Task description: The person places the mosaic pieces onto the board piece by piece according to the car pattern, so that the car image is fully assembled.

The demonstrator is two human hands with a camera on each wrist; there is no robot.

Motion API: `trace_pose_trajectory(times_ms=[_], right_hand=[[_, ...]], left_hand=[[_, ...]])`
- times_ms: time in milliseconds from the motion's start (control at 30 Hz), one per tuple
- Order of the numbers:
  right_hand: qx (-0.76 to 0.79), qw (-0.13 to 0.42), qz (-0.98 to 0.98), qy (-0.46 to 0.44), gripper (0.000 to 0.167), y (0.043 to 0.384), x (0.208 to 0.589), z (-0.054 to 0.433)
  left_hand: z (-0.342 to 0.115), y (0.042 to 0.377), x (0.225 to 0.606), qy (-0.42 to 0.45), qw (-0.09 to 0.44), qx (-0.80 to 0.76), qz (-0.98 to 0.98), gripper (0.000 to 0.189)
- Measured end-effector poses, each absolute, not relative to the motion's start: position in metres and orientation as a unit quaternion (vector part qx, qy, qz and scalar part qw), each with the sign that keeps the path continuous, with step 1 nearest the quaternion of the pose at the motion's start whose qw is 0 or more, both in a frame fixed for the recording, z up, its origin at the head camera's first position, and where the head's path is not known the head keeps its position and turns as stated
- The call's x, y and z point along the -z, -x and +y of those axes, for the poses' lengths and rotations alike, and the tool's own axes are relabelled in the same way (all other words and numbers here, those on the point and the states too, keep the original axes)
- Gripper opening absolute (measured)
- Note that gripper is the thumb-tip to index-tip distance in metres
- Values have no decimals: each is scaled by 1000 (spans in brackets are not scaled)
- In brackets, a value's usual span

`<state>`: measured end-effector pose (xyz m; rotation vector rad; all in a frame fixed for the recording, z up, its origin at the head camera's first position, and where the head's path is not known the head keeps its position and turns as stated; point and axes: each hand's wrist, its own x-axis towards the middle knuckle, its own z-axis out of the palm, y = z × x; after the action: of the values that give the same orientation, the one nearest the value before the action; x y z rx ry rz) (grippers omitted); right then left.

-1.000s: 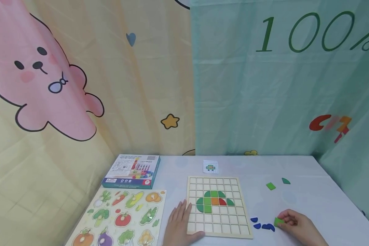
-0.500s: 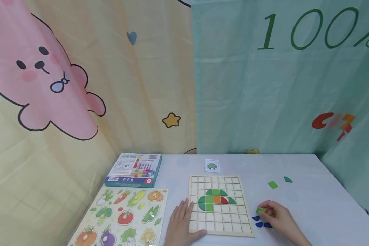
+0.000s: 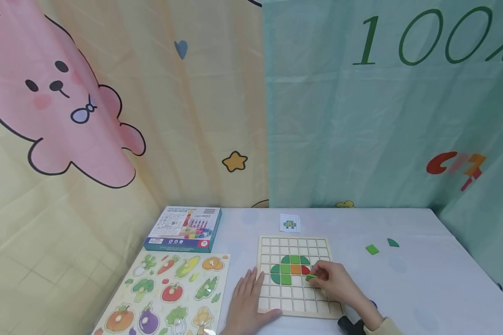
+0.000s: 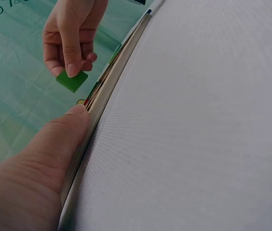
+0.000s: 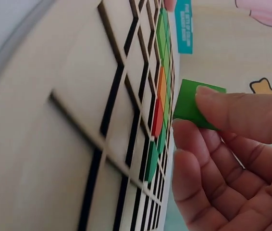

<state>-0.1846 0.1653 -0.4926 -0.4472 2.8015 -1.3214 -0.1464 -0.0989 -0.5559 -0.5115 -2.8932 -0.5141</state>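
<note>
A light green square tile (image 5: 189, 101) is pinched between the thumb and fingers of my right hand (image 3: 333, 280), just above the gridded wooden board (image 3: 281, 302). On the board sit green, orange and red pieces, among them an orange square (image 3: 295, 269) and a red quarter-round (image 3: 305, 270). My left hand (image 3: 248, 302) rests at the board's left and front edges with its fingers straight. In the left wrist view, the left thumb (image 4: 54, 139) lies along the board's edge. The right hand hides part of the board's right side.
Beyond the board lies a small pattern card (image 3: 290, 224). A green square (image 3: 372, 250) and a dark green quarter-round (image 3: 393, 243) lie to the right. At left are a vegetable puzzle board (image 3: 184, 279) and a box (image 3: 182, 228). The right forearm mostly hides the blue pieces.
My right hand has carried the green tile leftward from beside the blue pieces to above the board. The left hand has stayed at the board's edge.
</note>
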Motion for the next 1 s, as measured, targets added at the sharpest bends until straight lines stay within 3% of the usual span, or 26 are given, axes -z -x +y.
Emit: trace_pose_trajectory(times_ms=[567, 1000], right_hand=[[410, 16, 891, 197, 8, 194, 492, 140], [352, 5, 924, 150, 9, 194, 493, 131]], left_hand=[[-98, 146, 556, 177, 93, 176, -964, 102], [-98, 147, 556, 175, 88, 176, -965, 102]])
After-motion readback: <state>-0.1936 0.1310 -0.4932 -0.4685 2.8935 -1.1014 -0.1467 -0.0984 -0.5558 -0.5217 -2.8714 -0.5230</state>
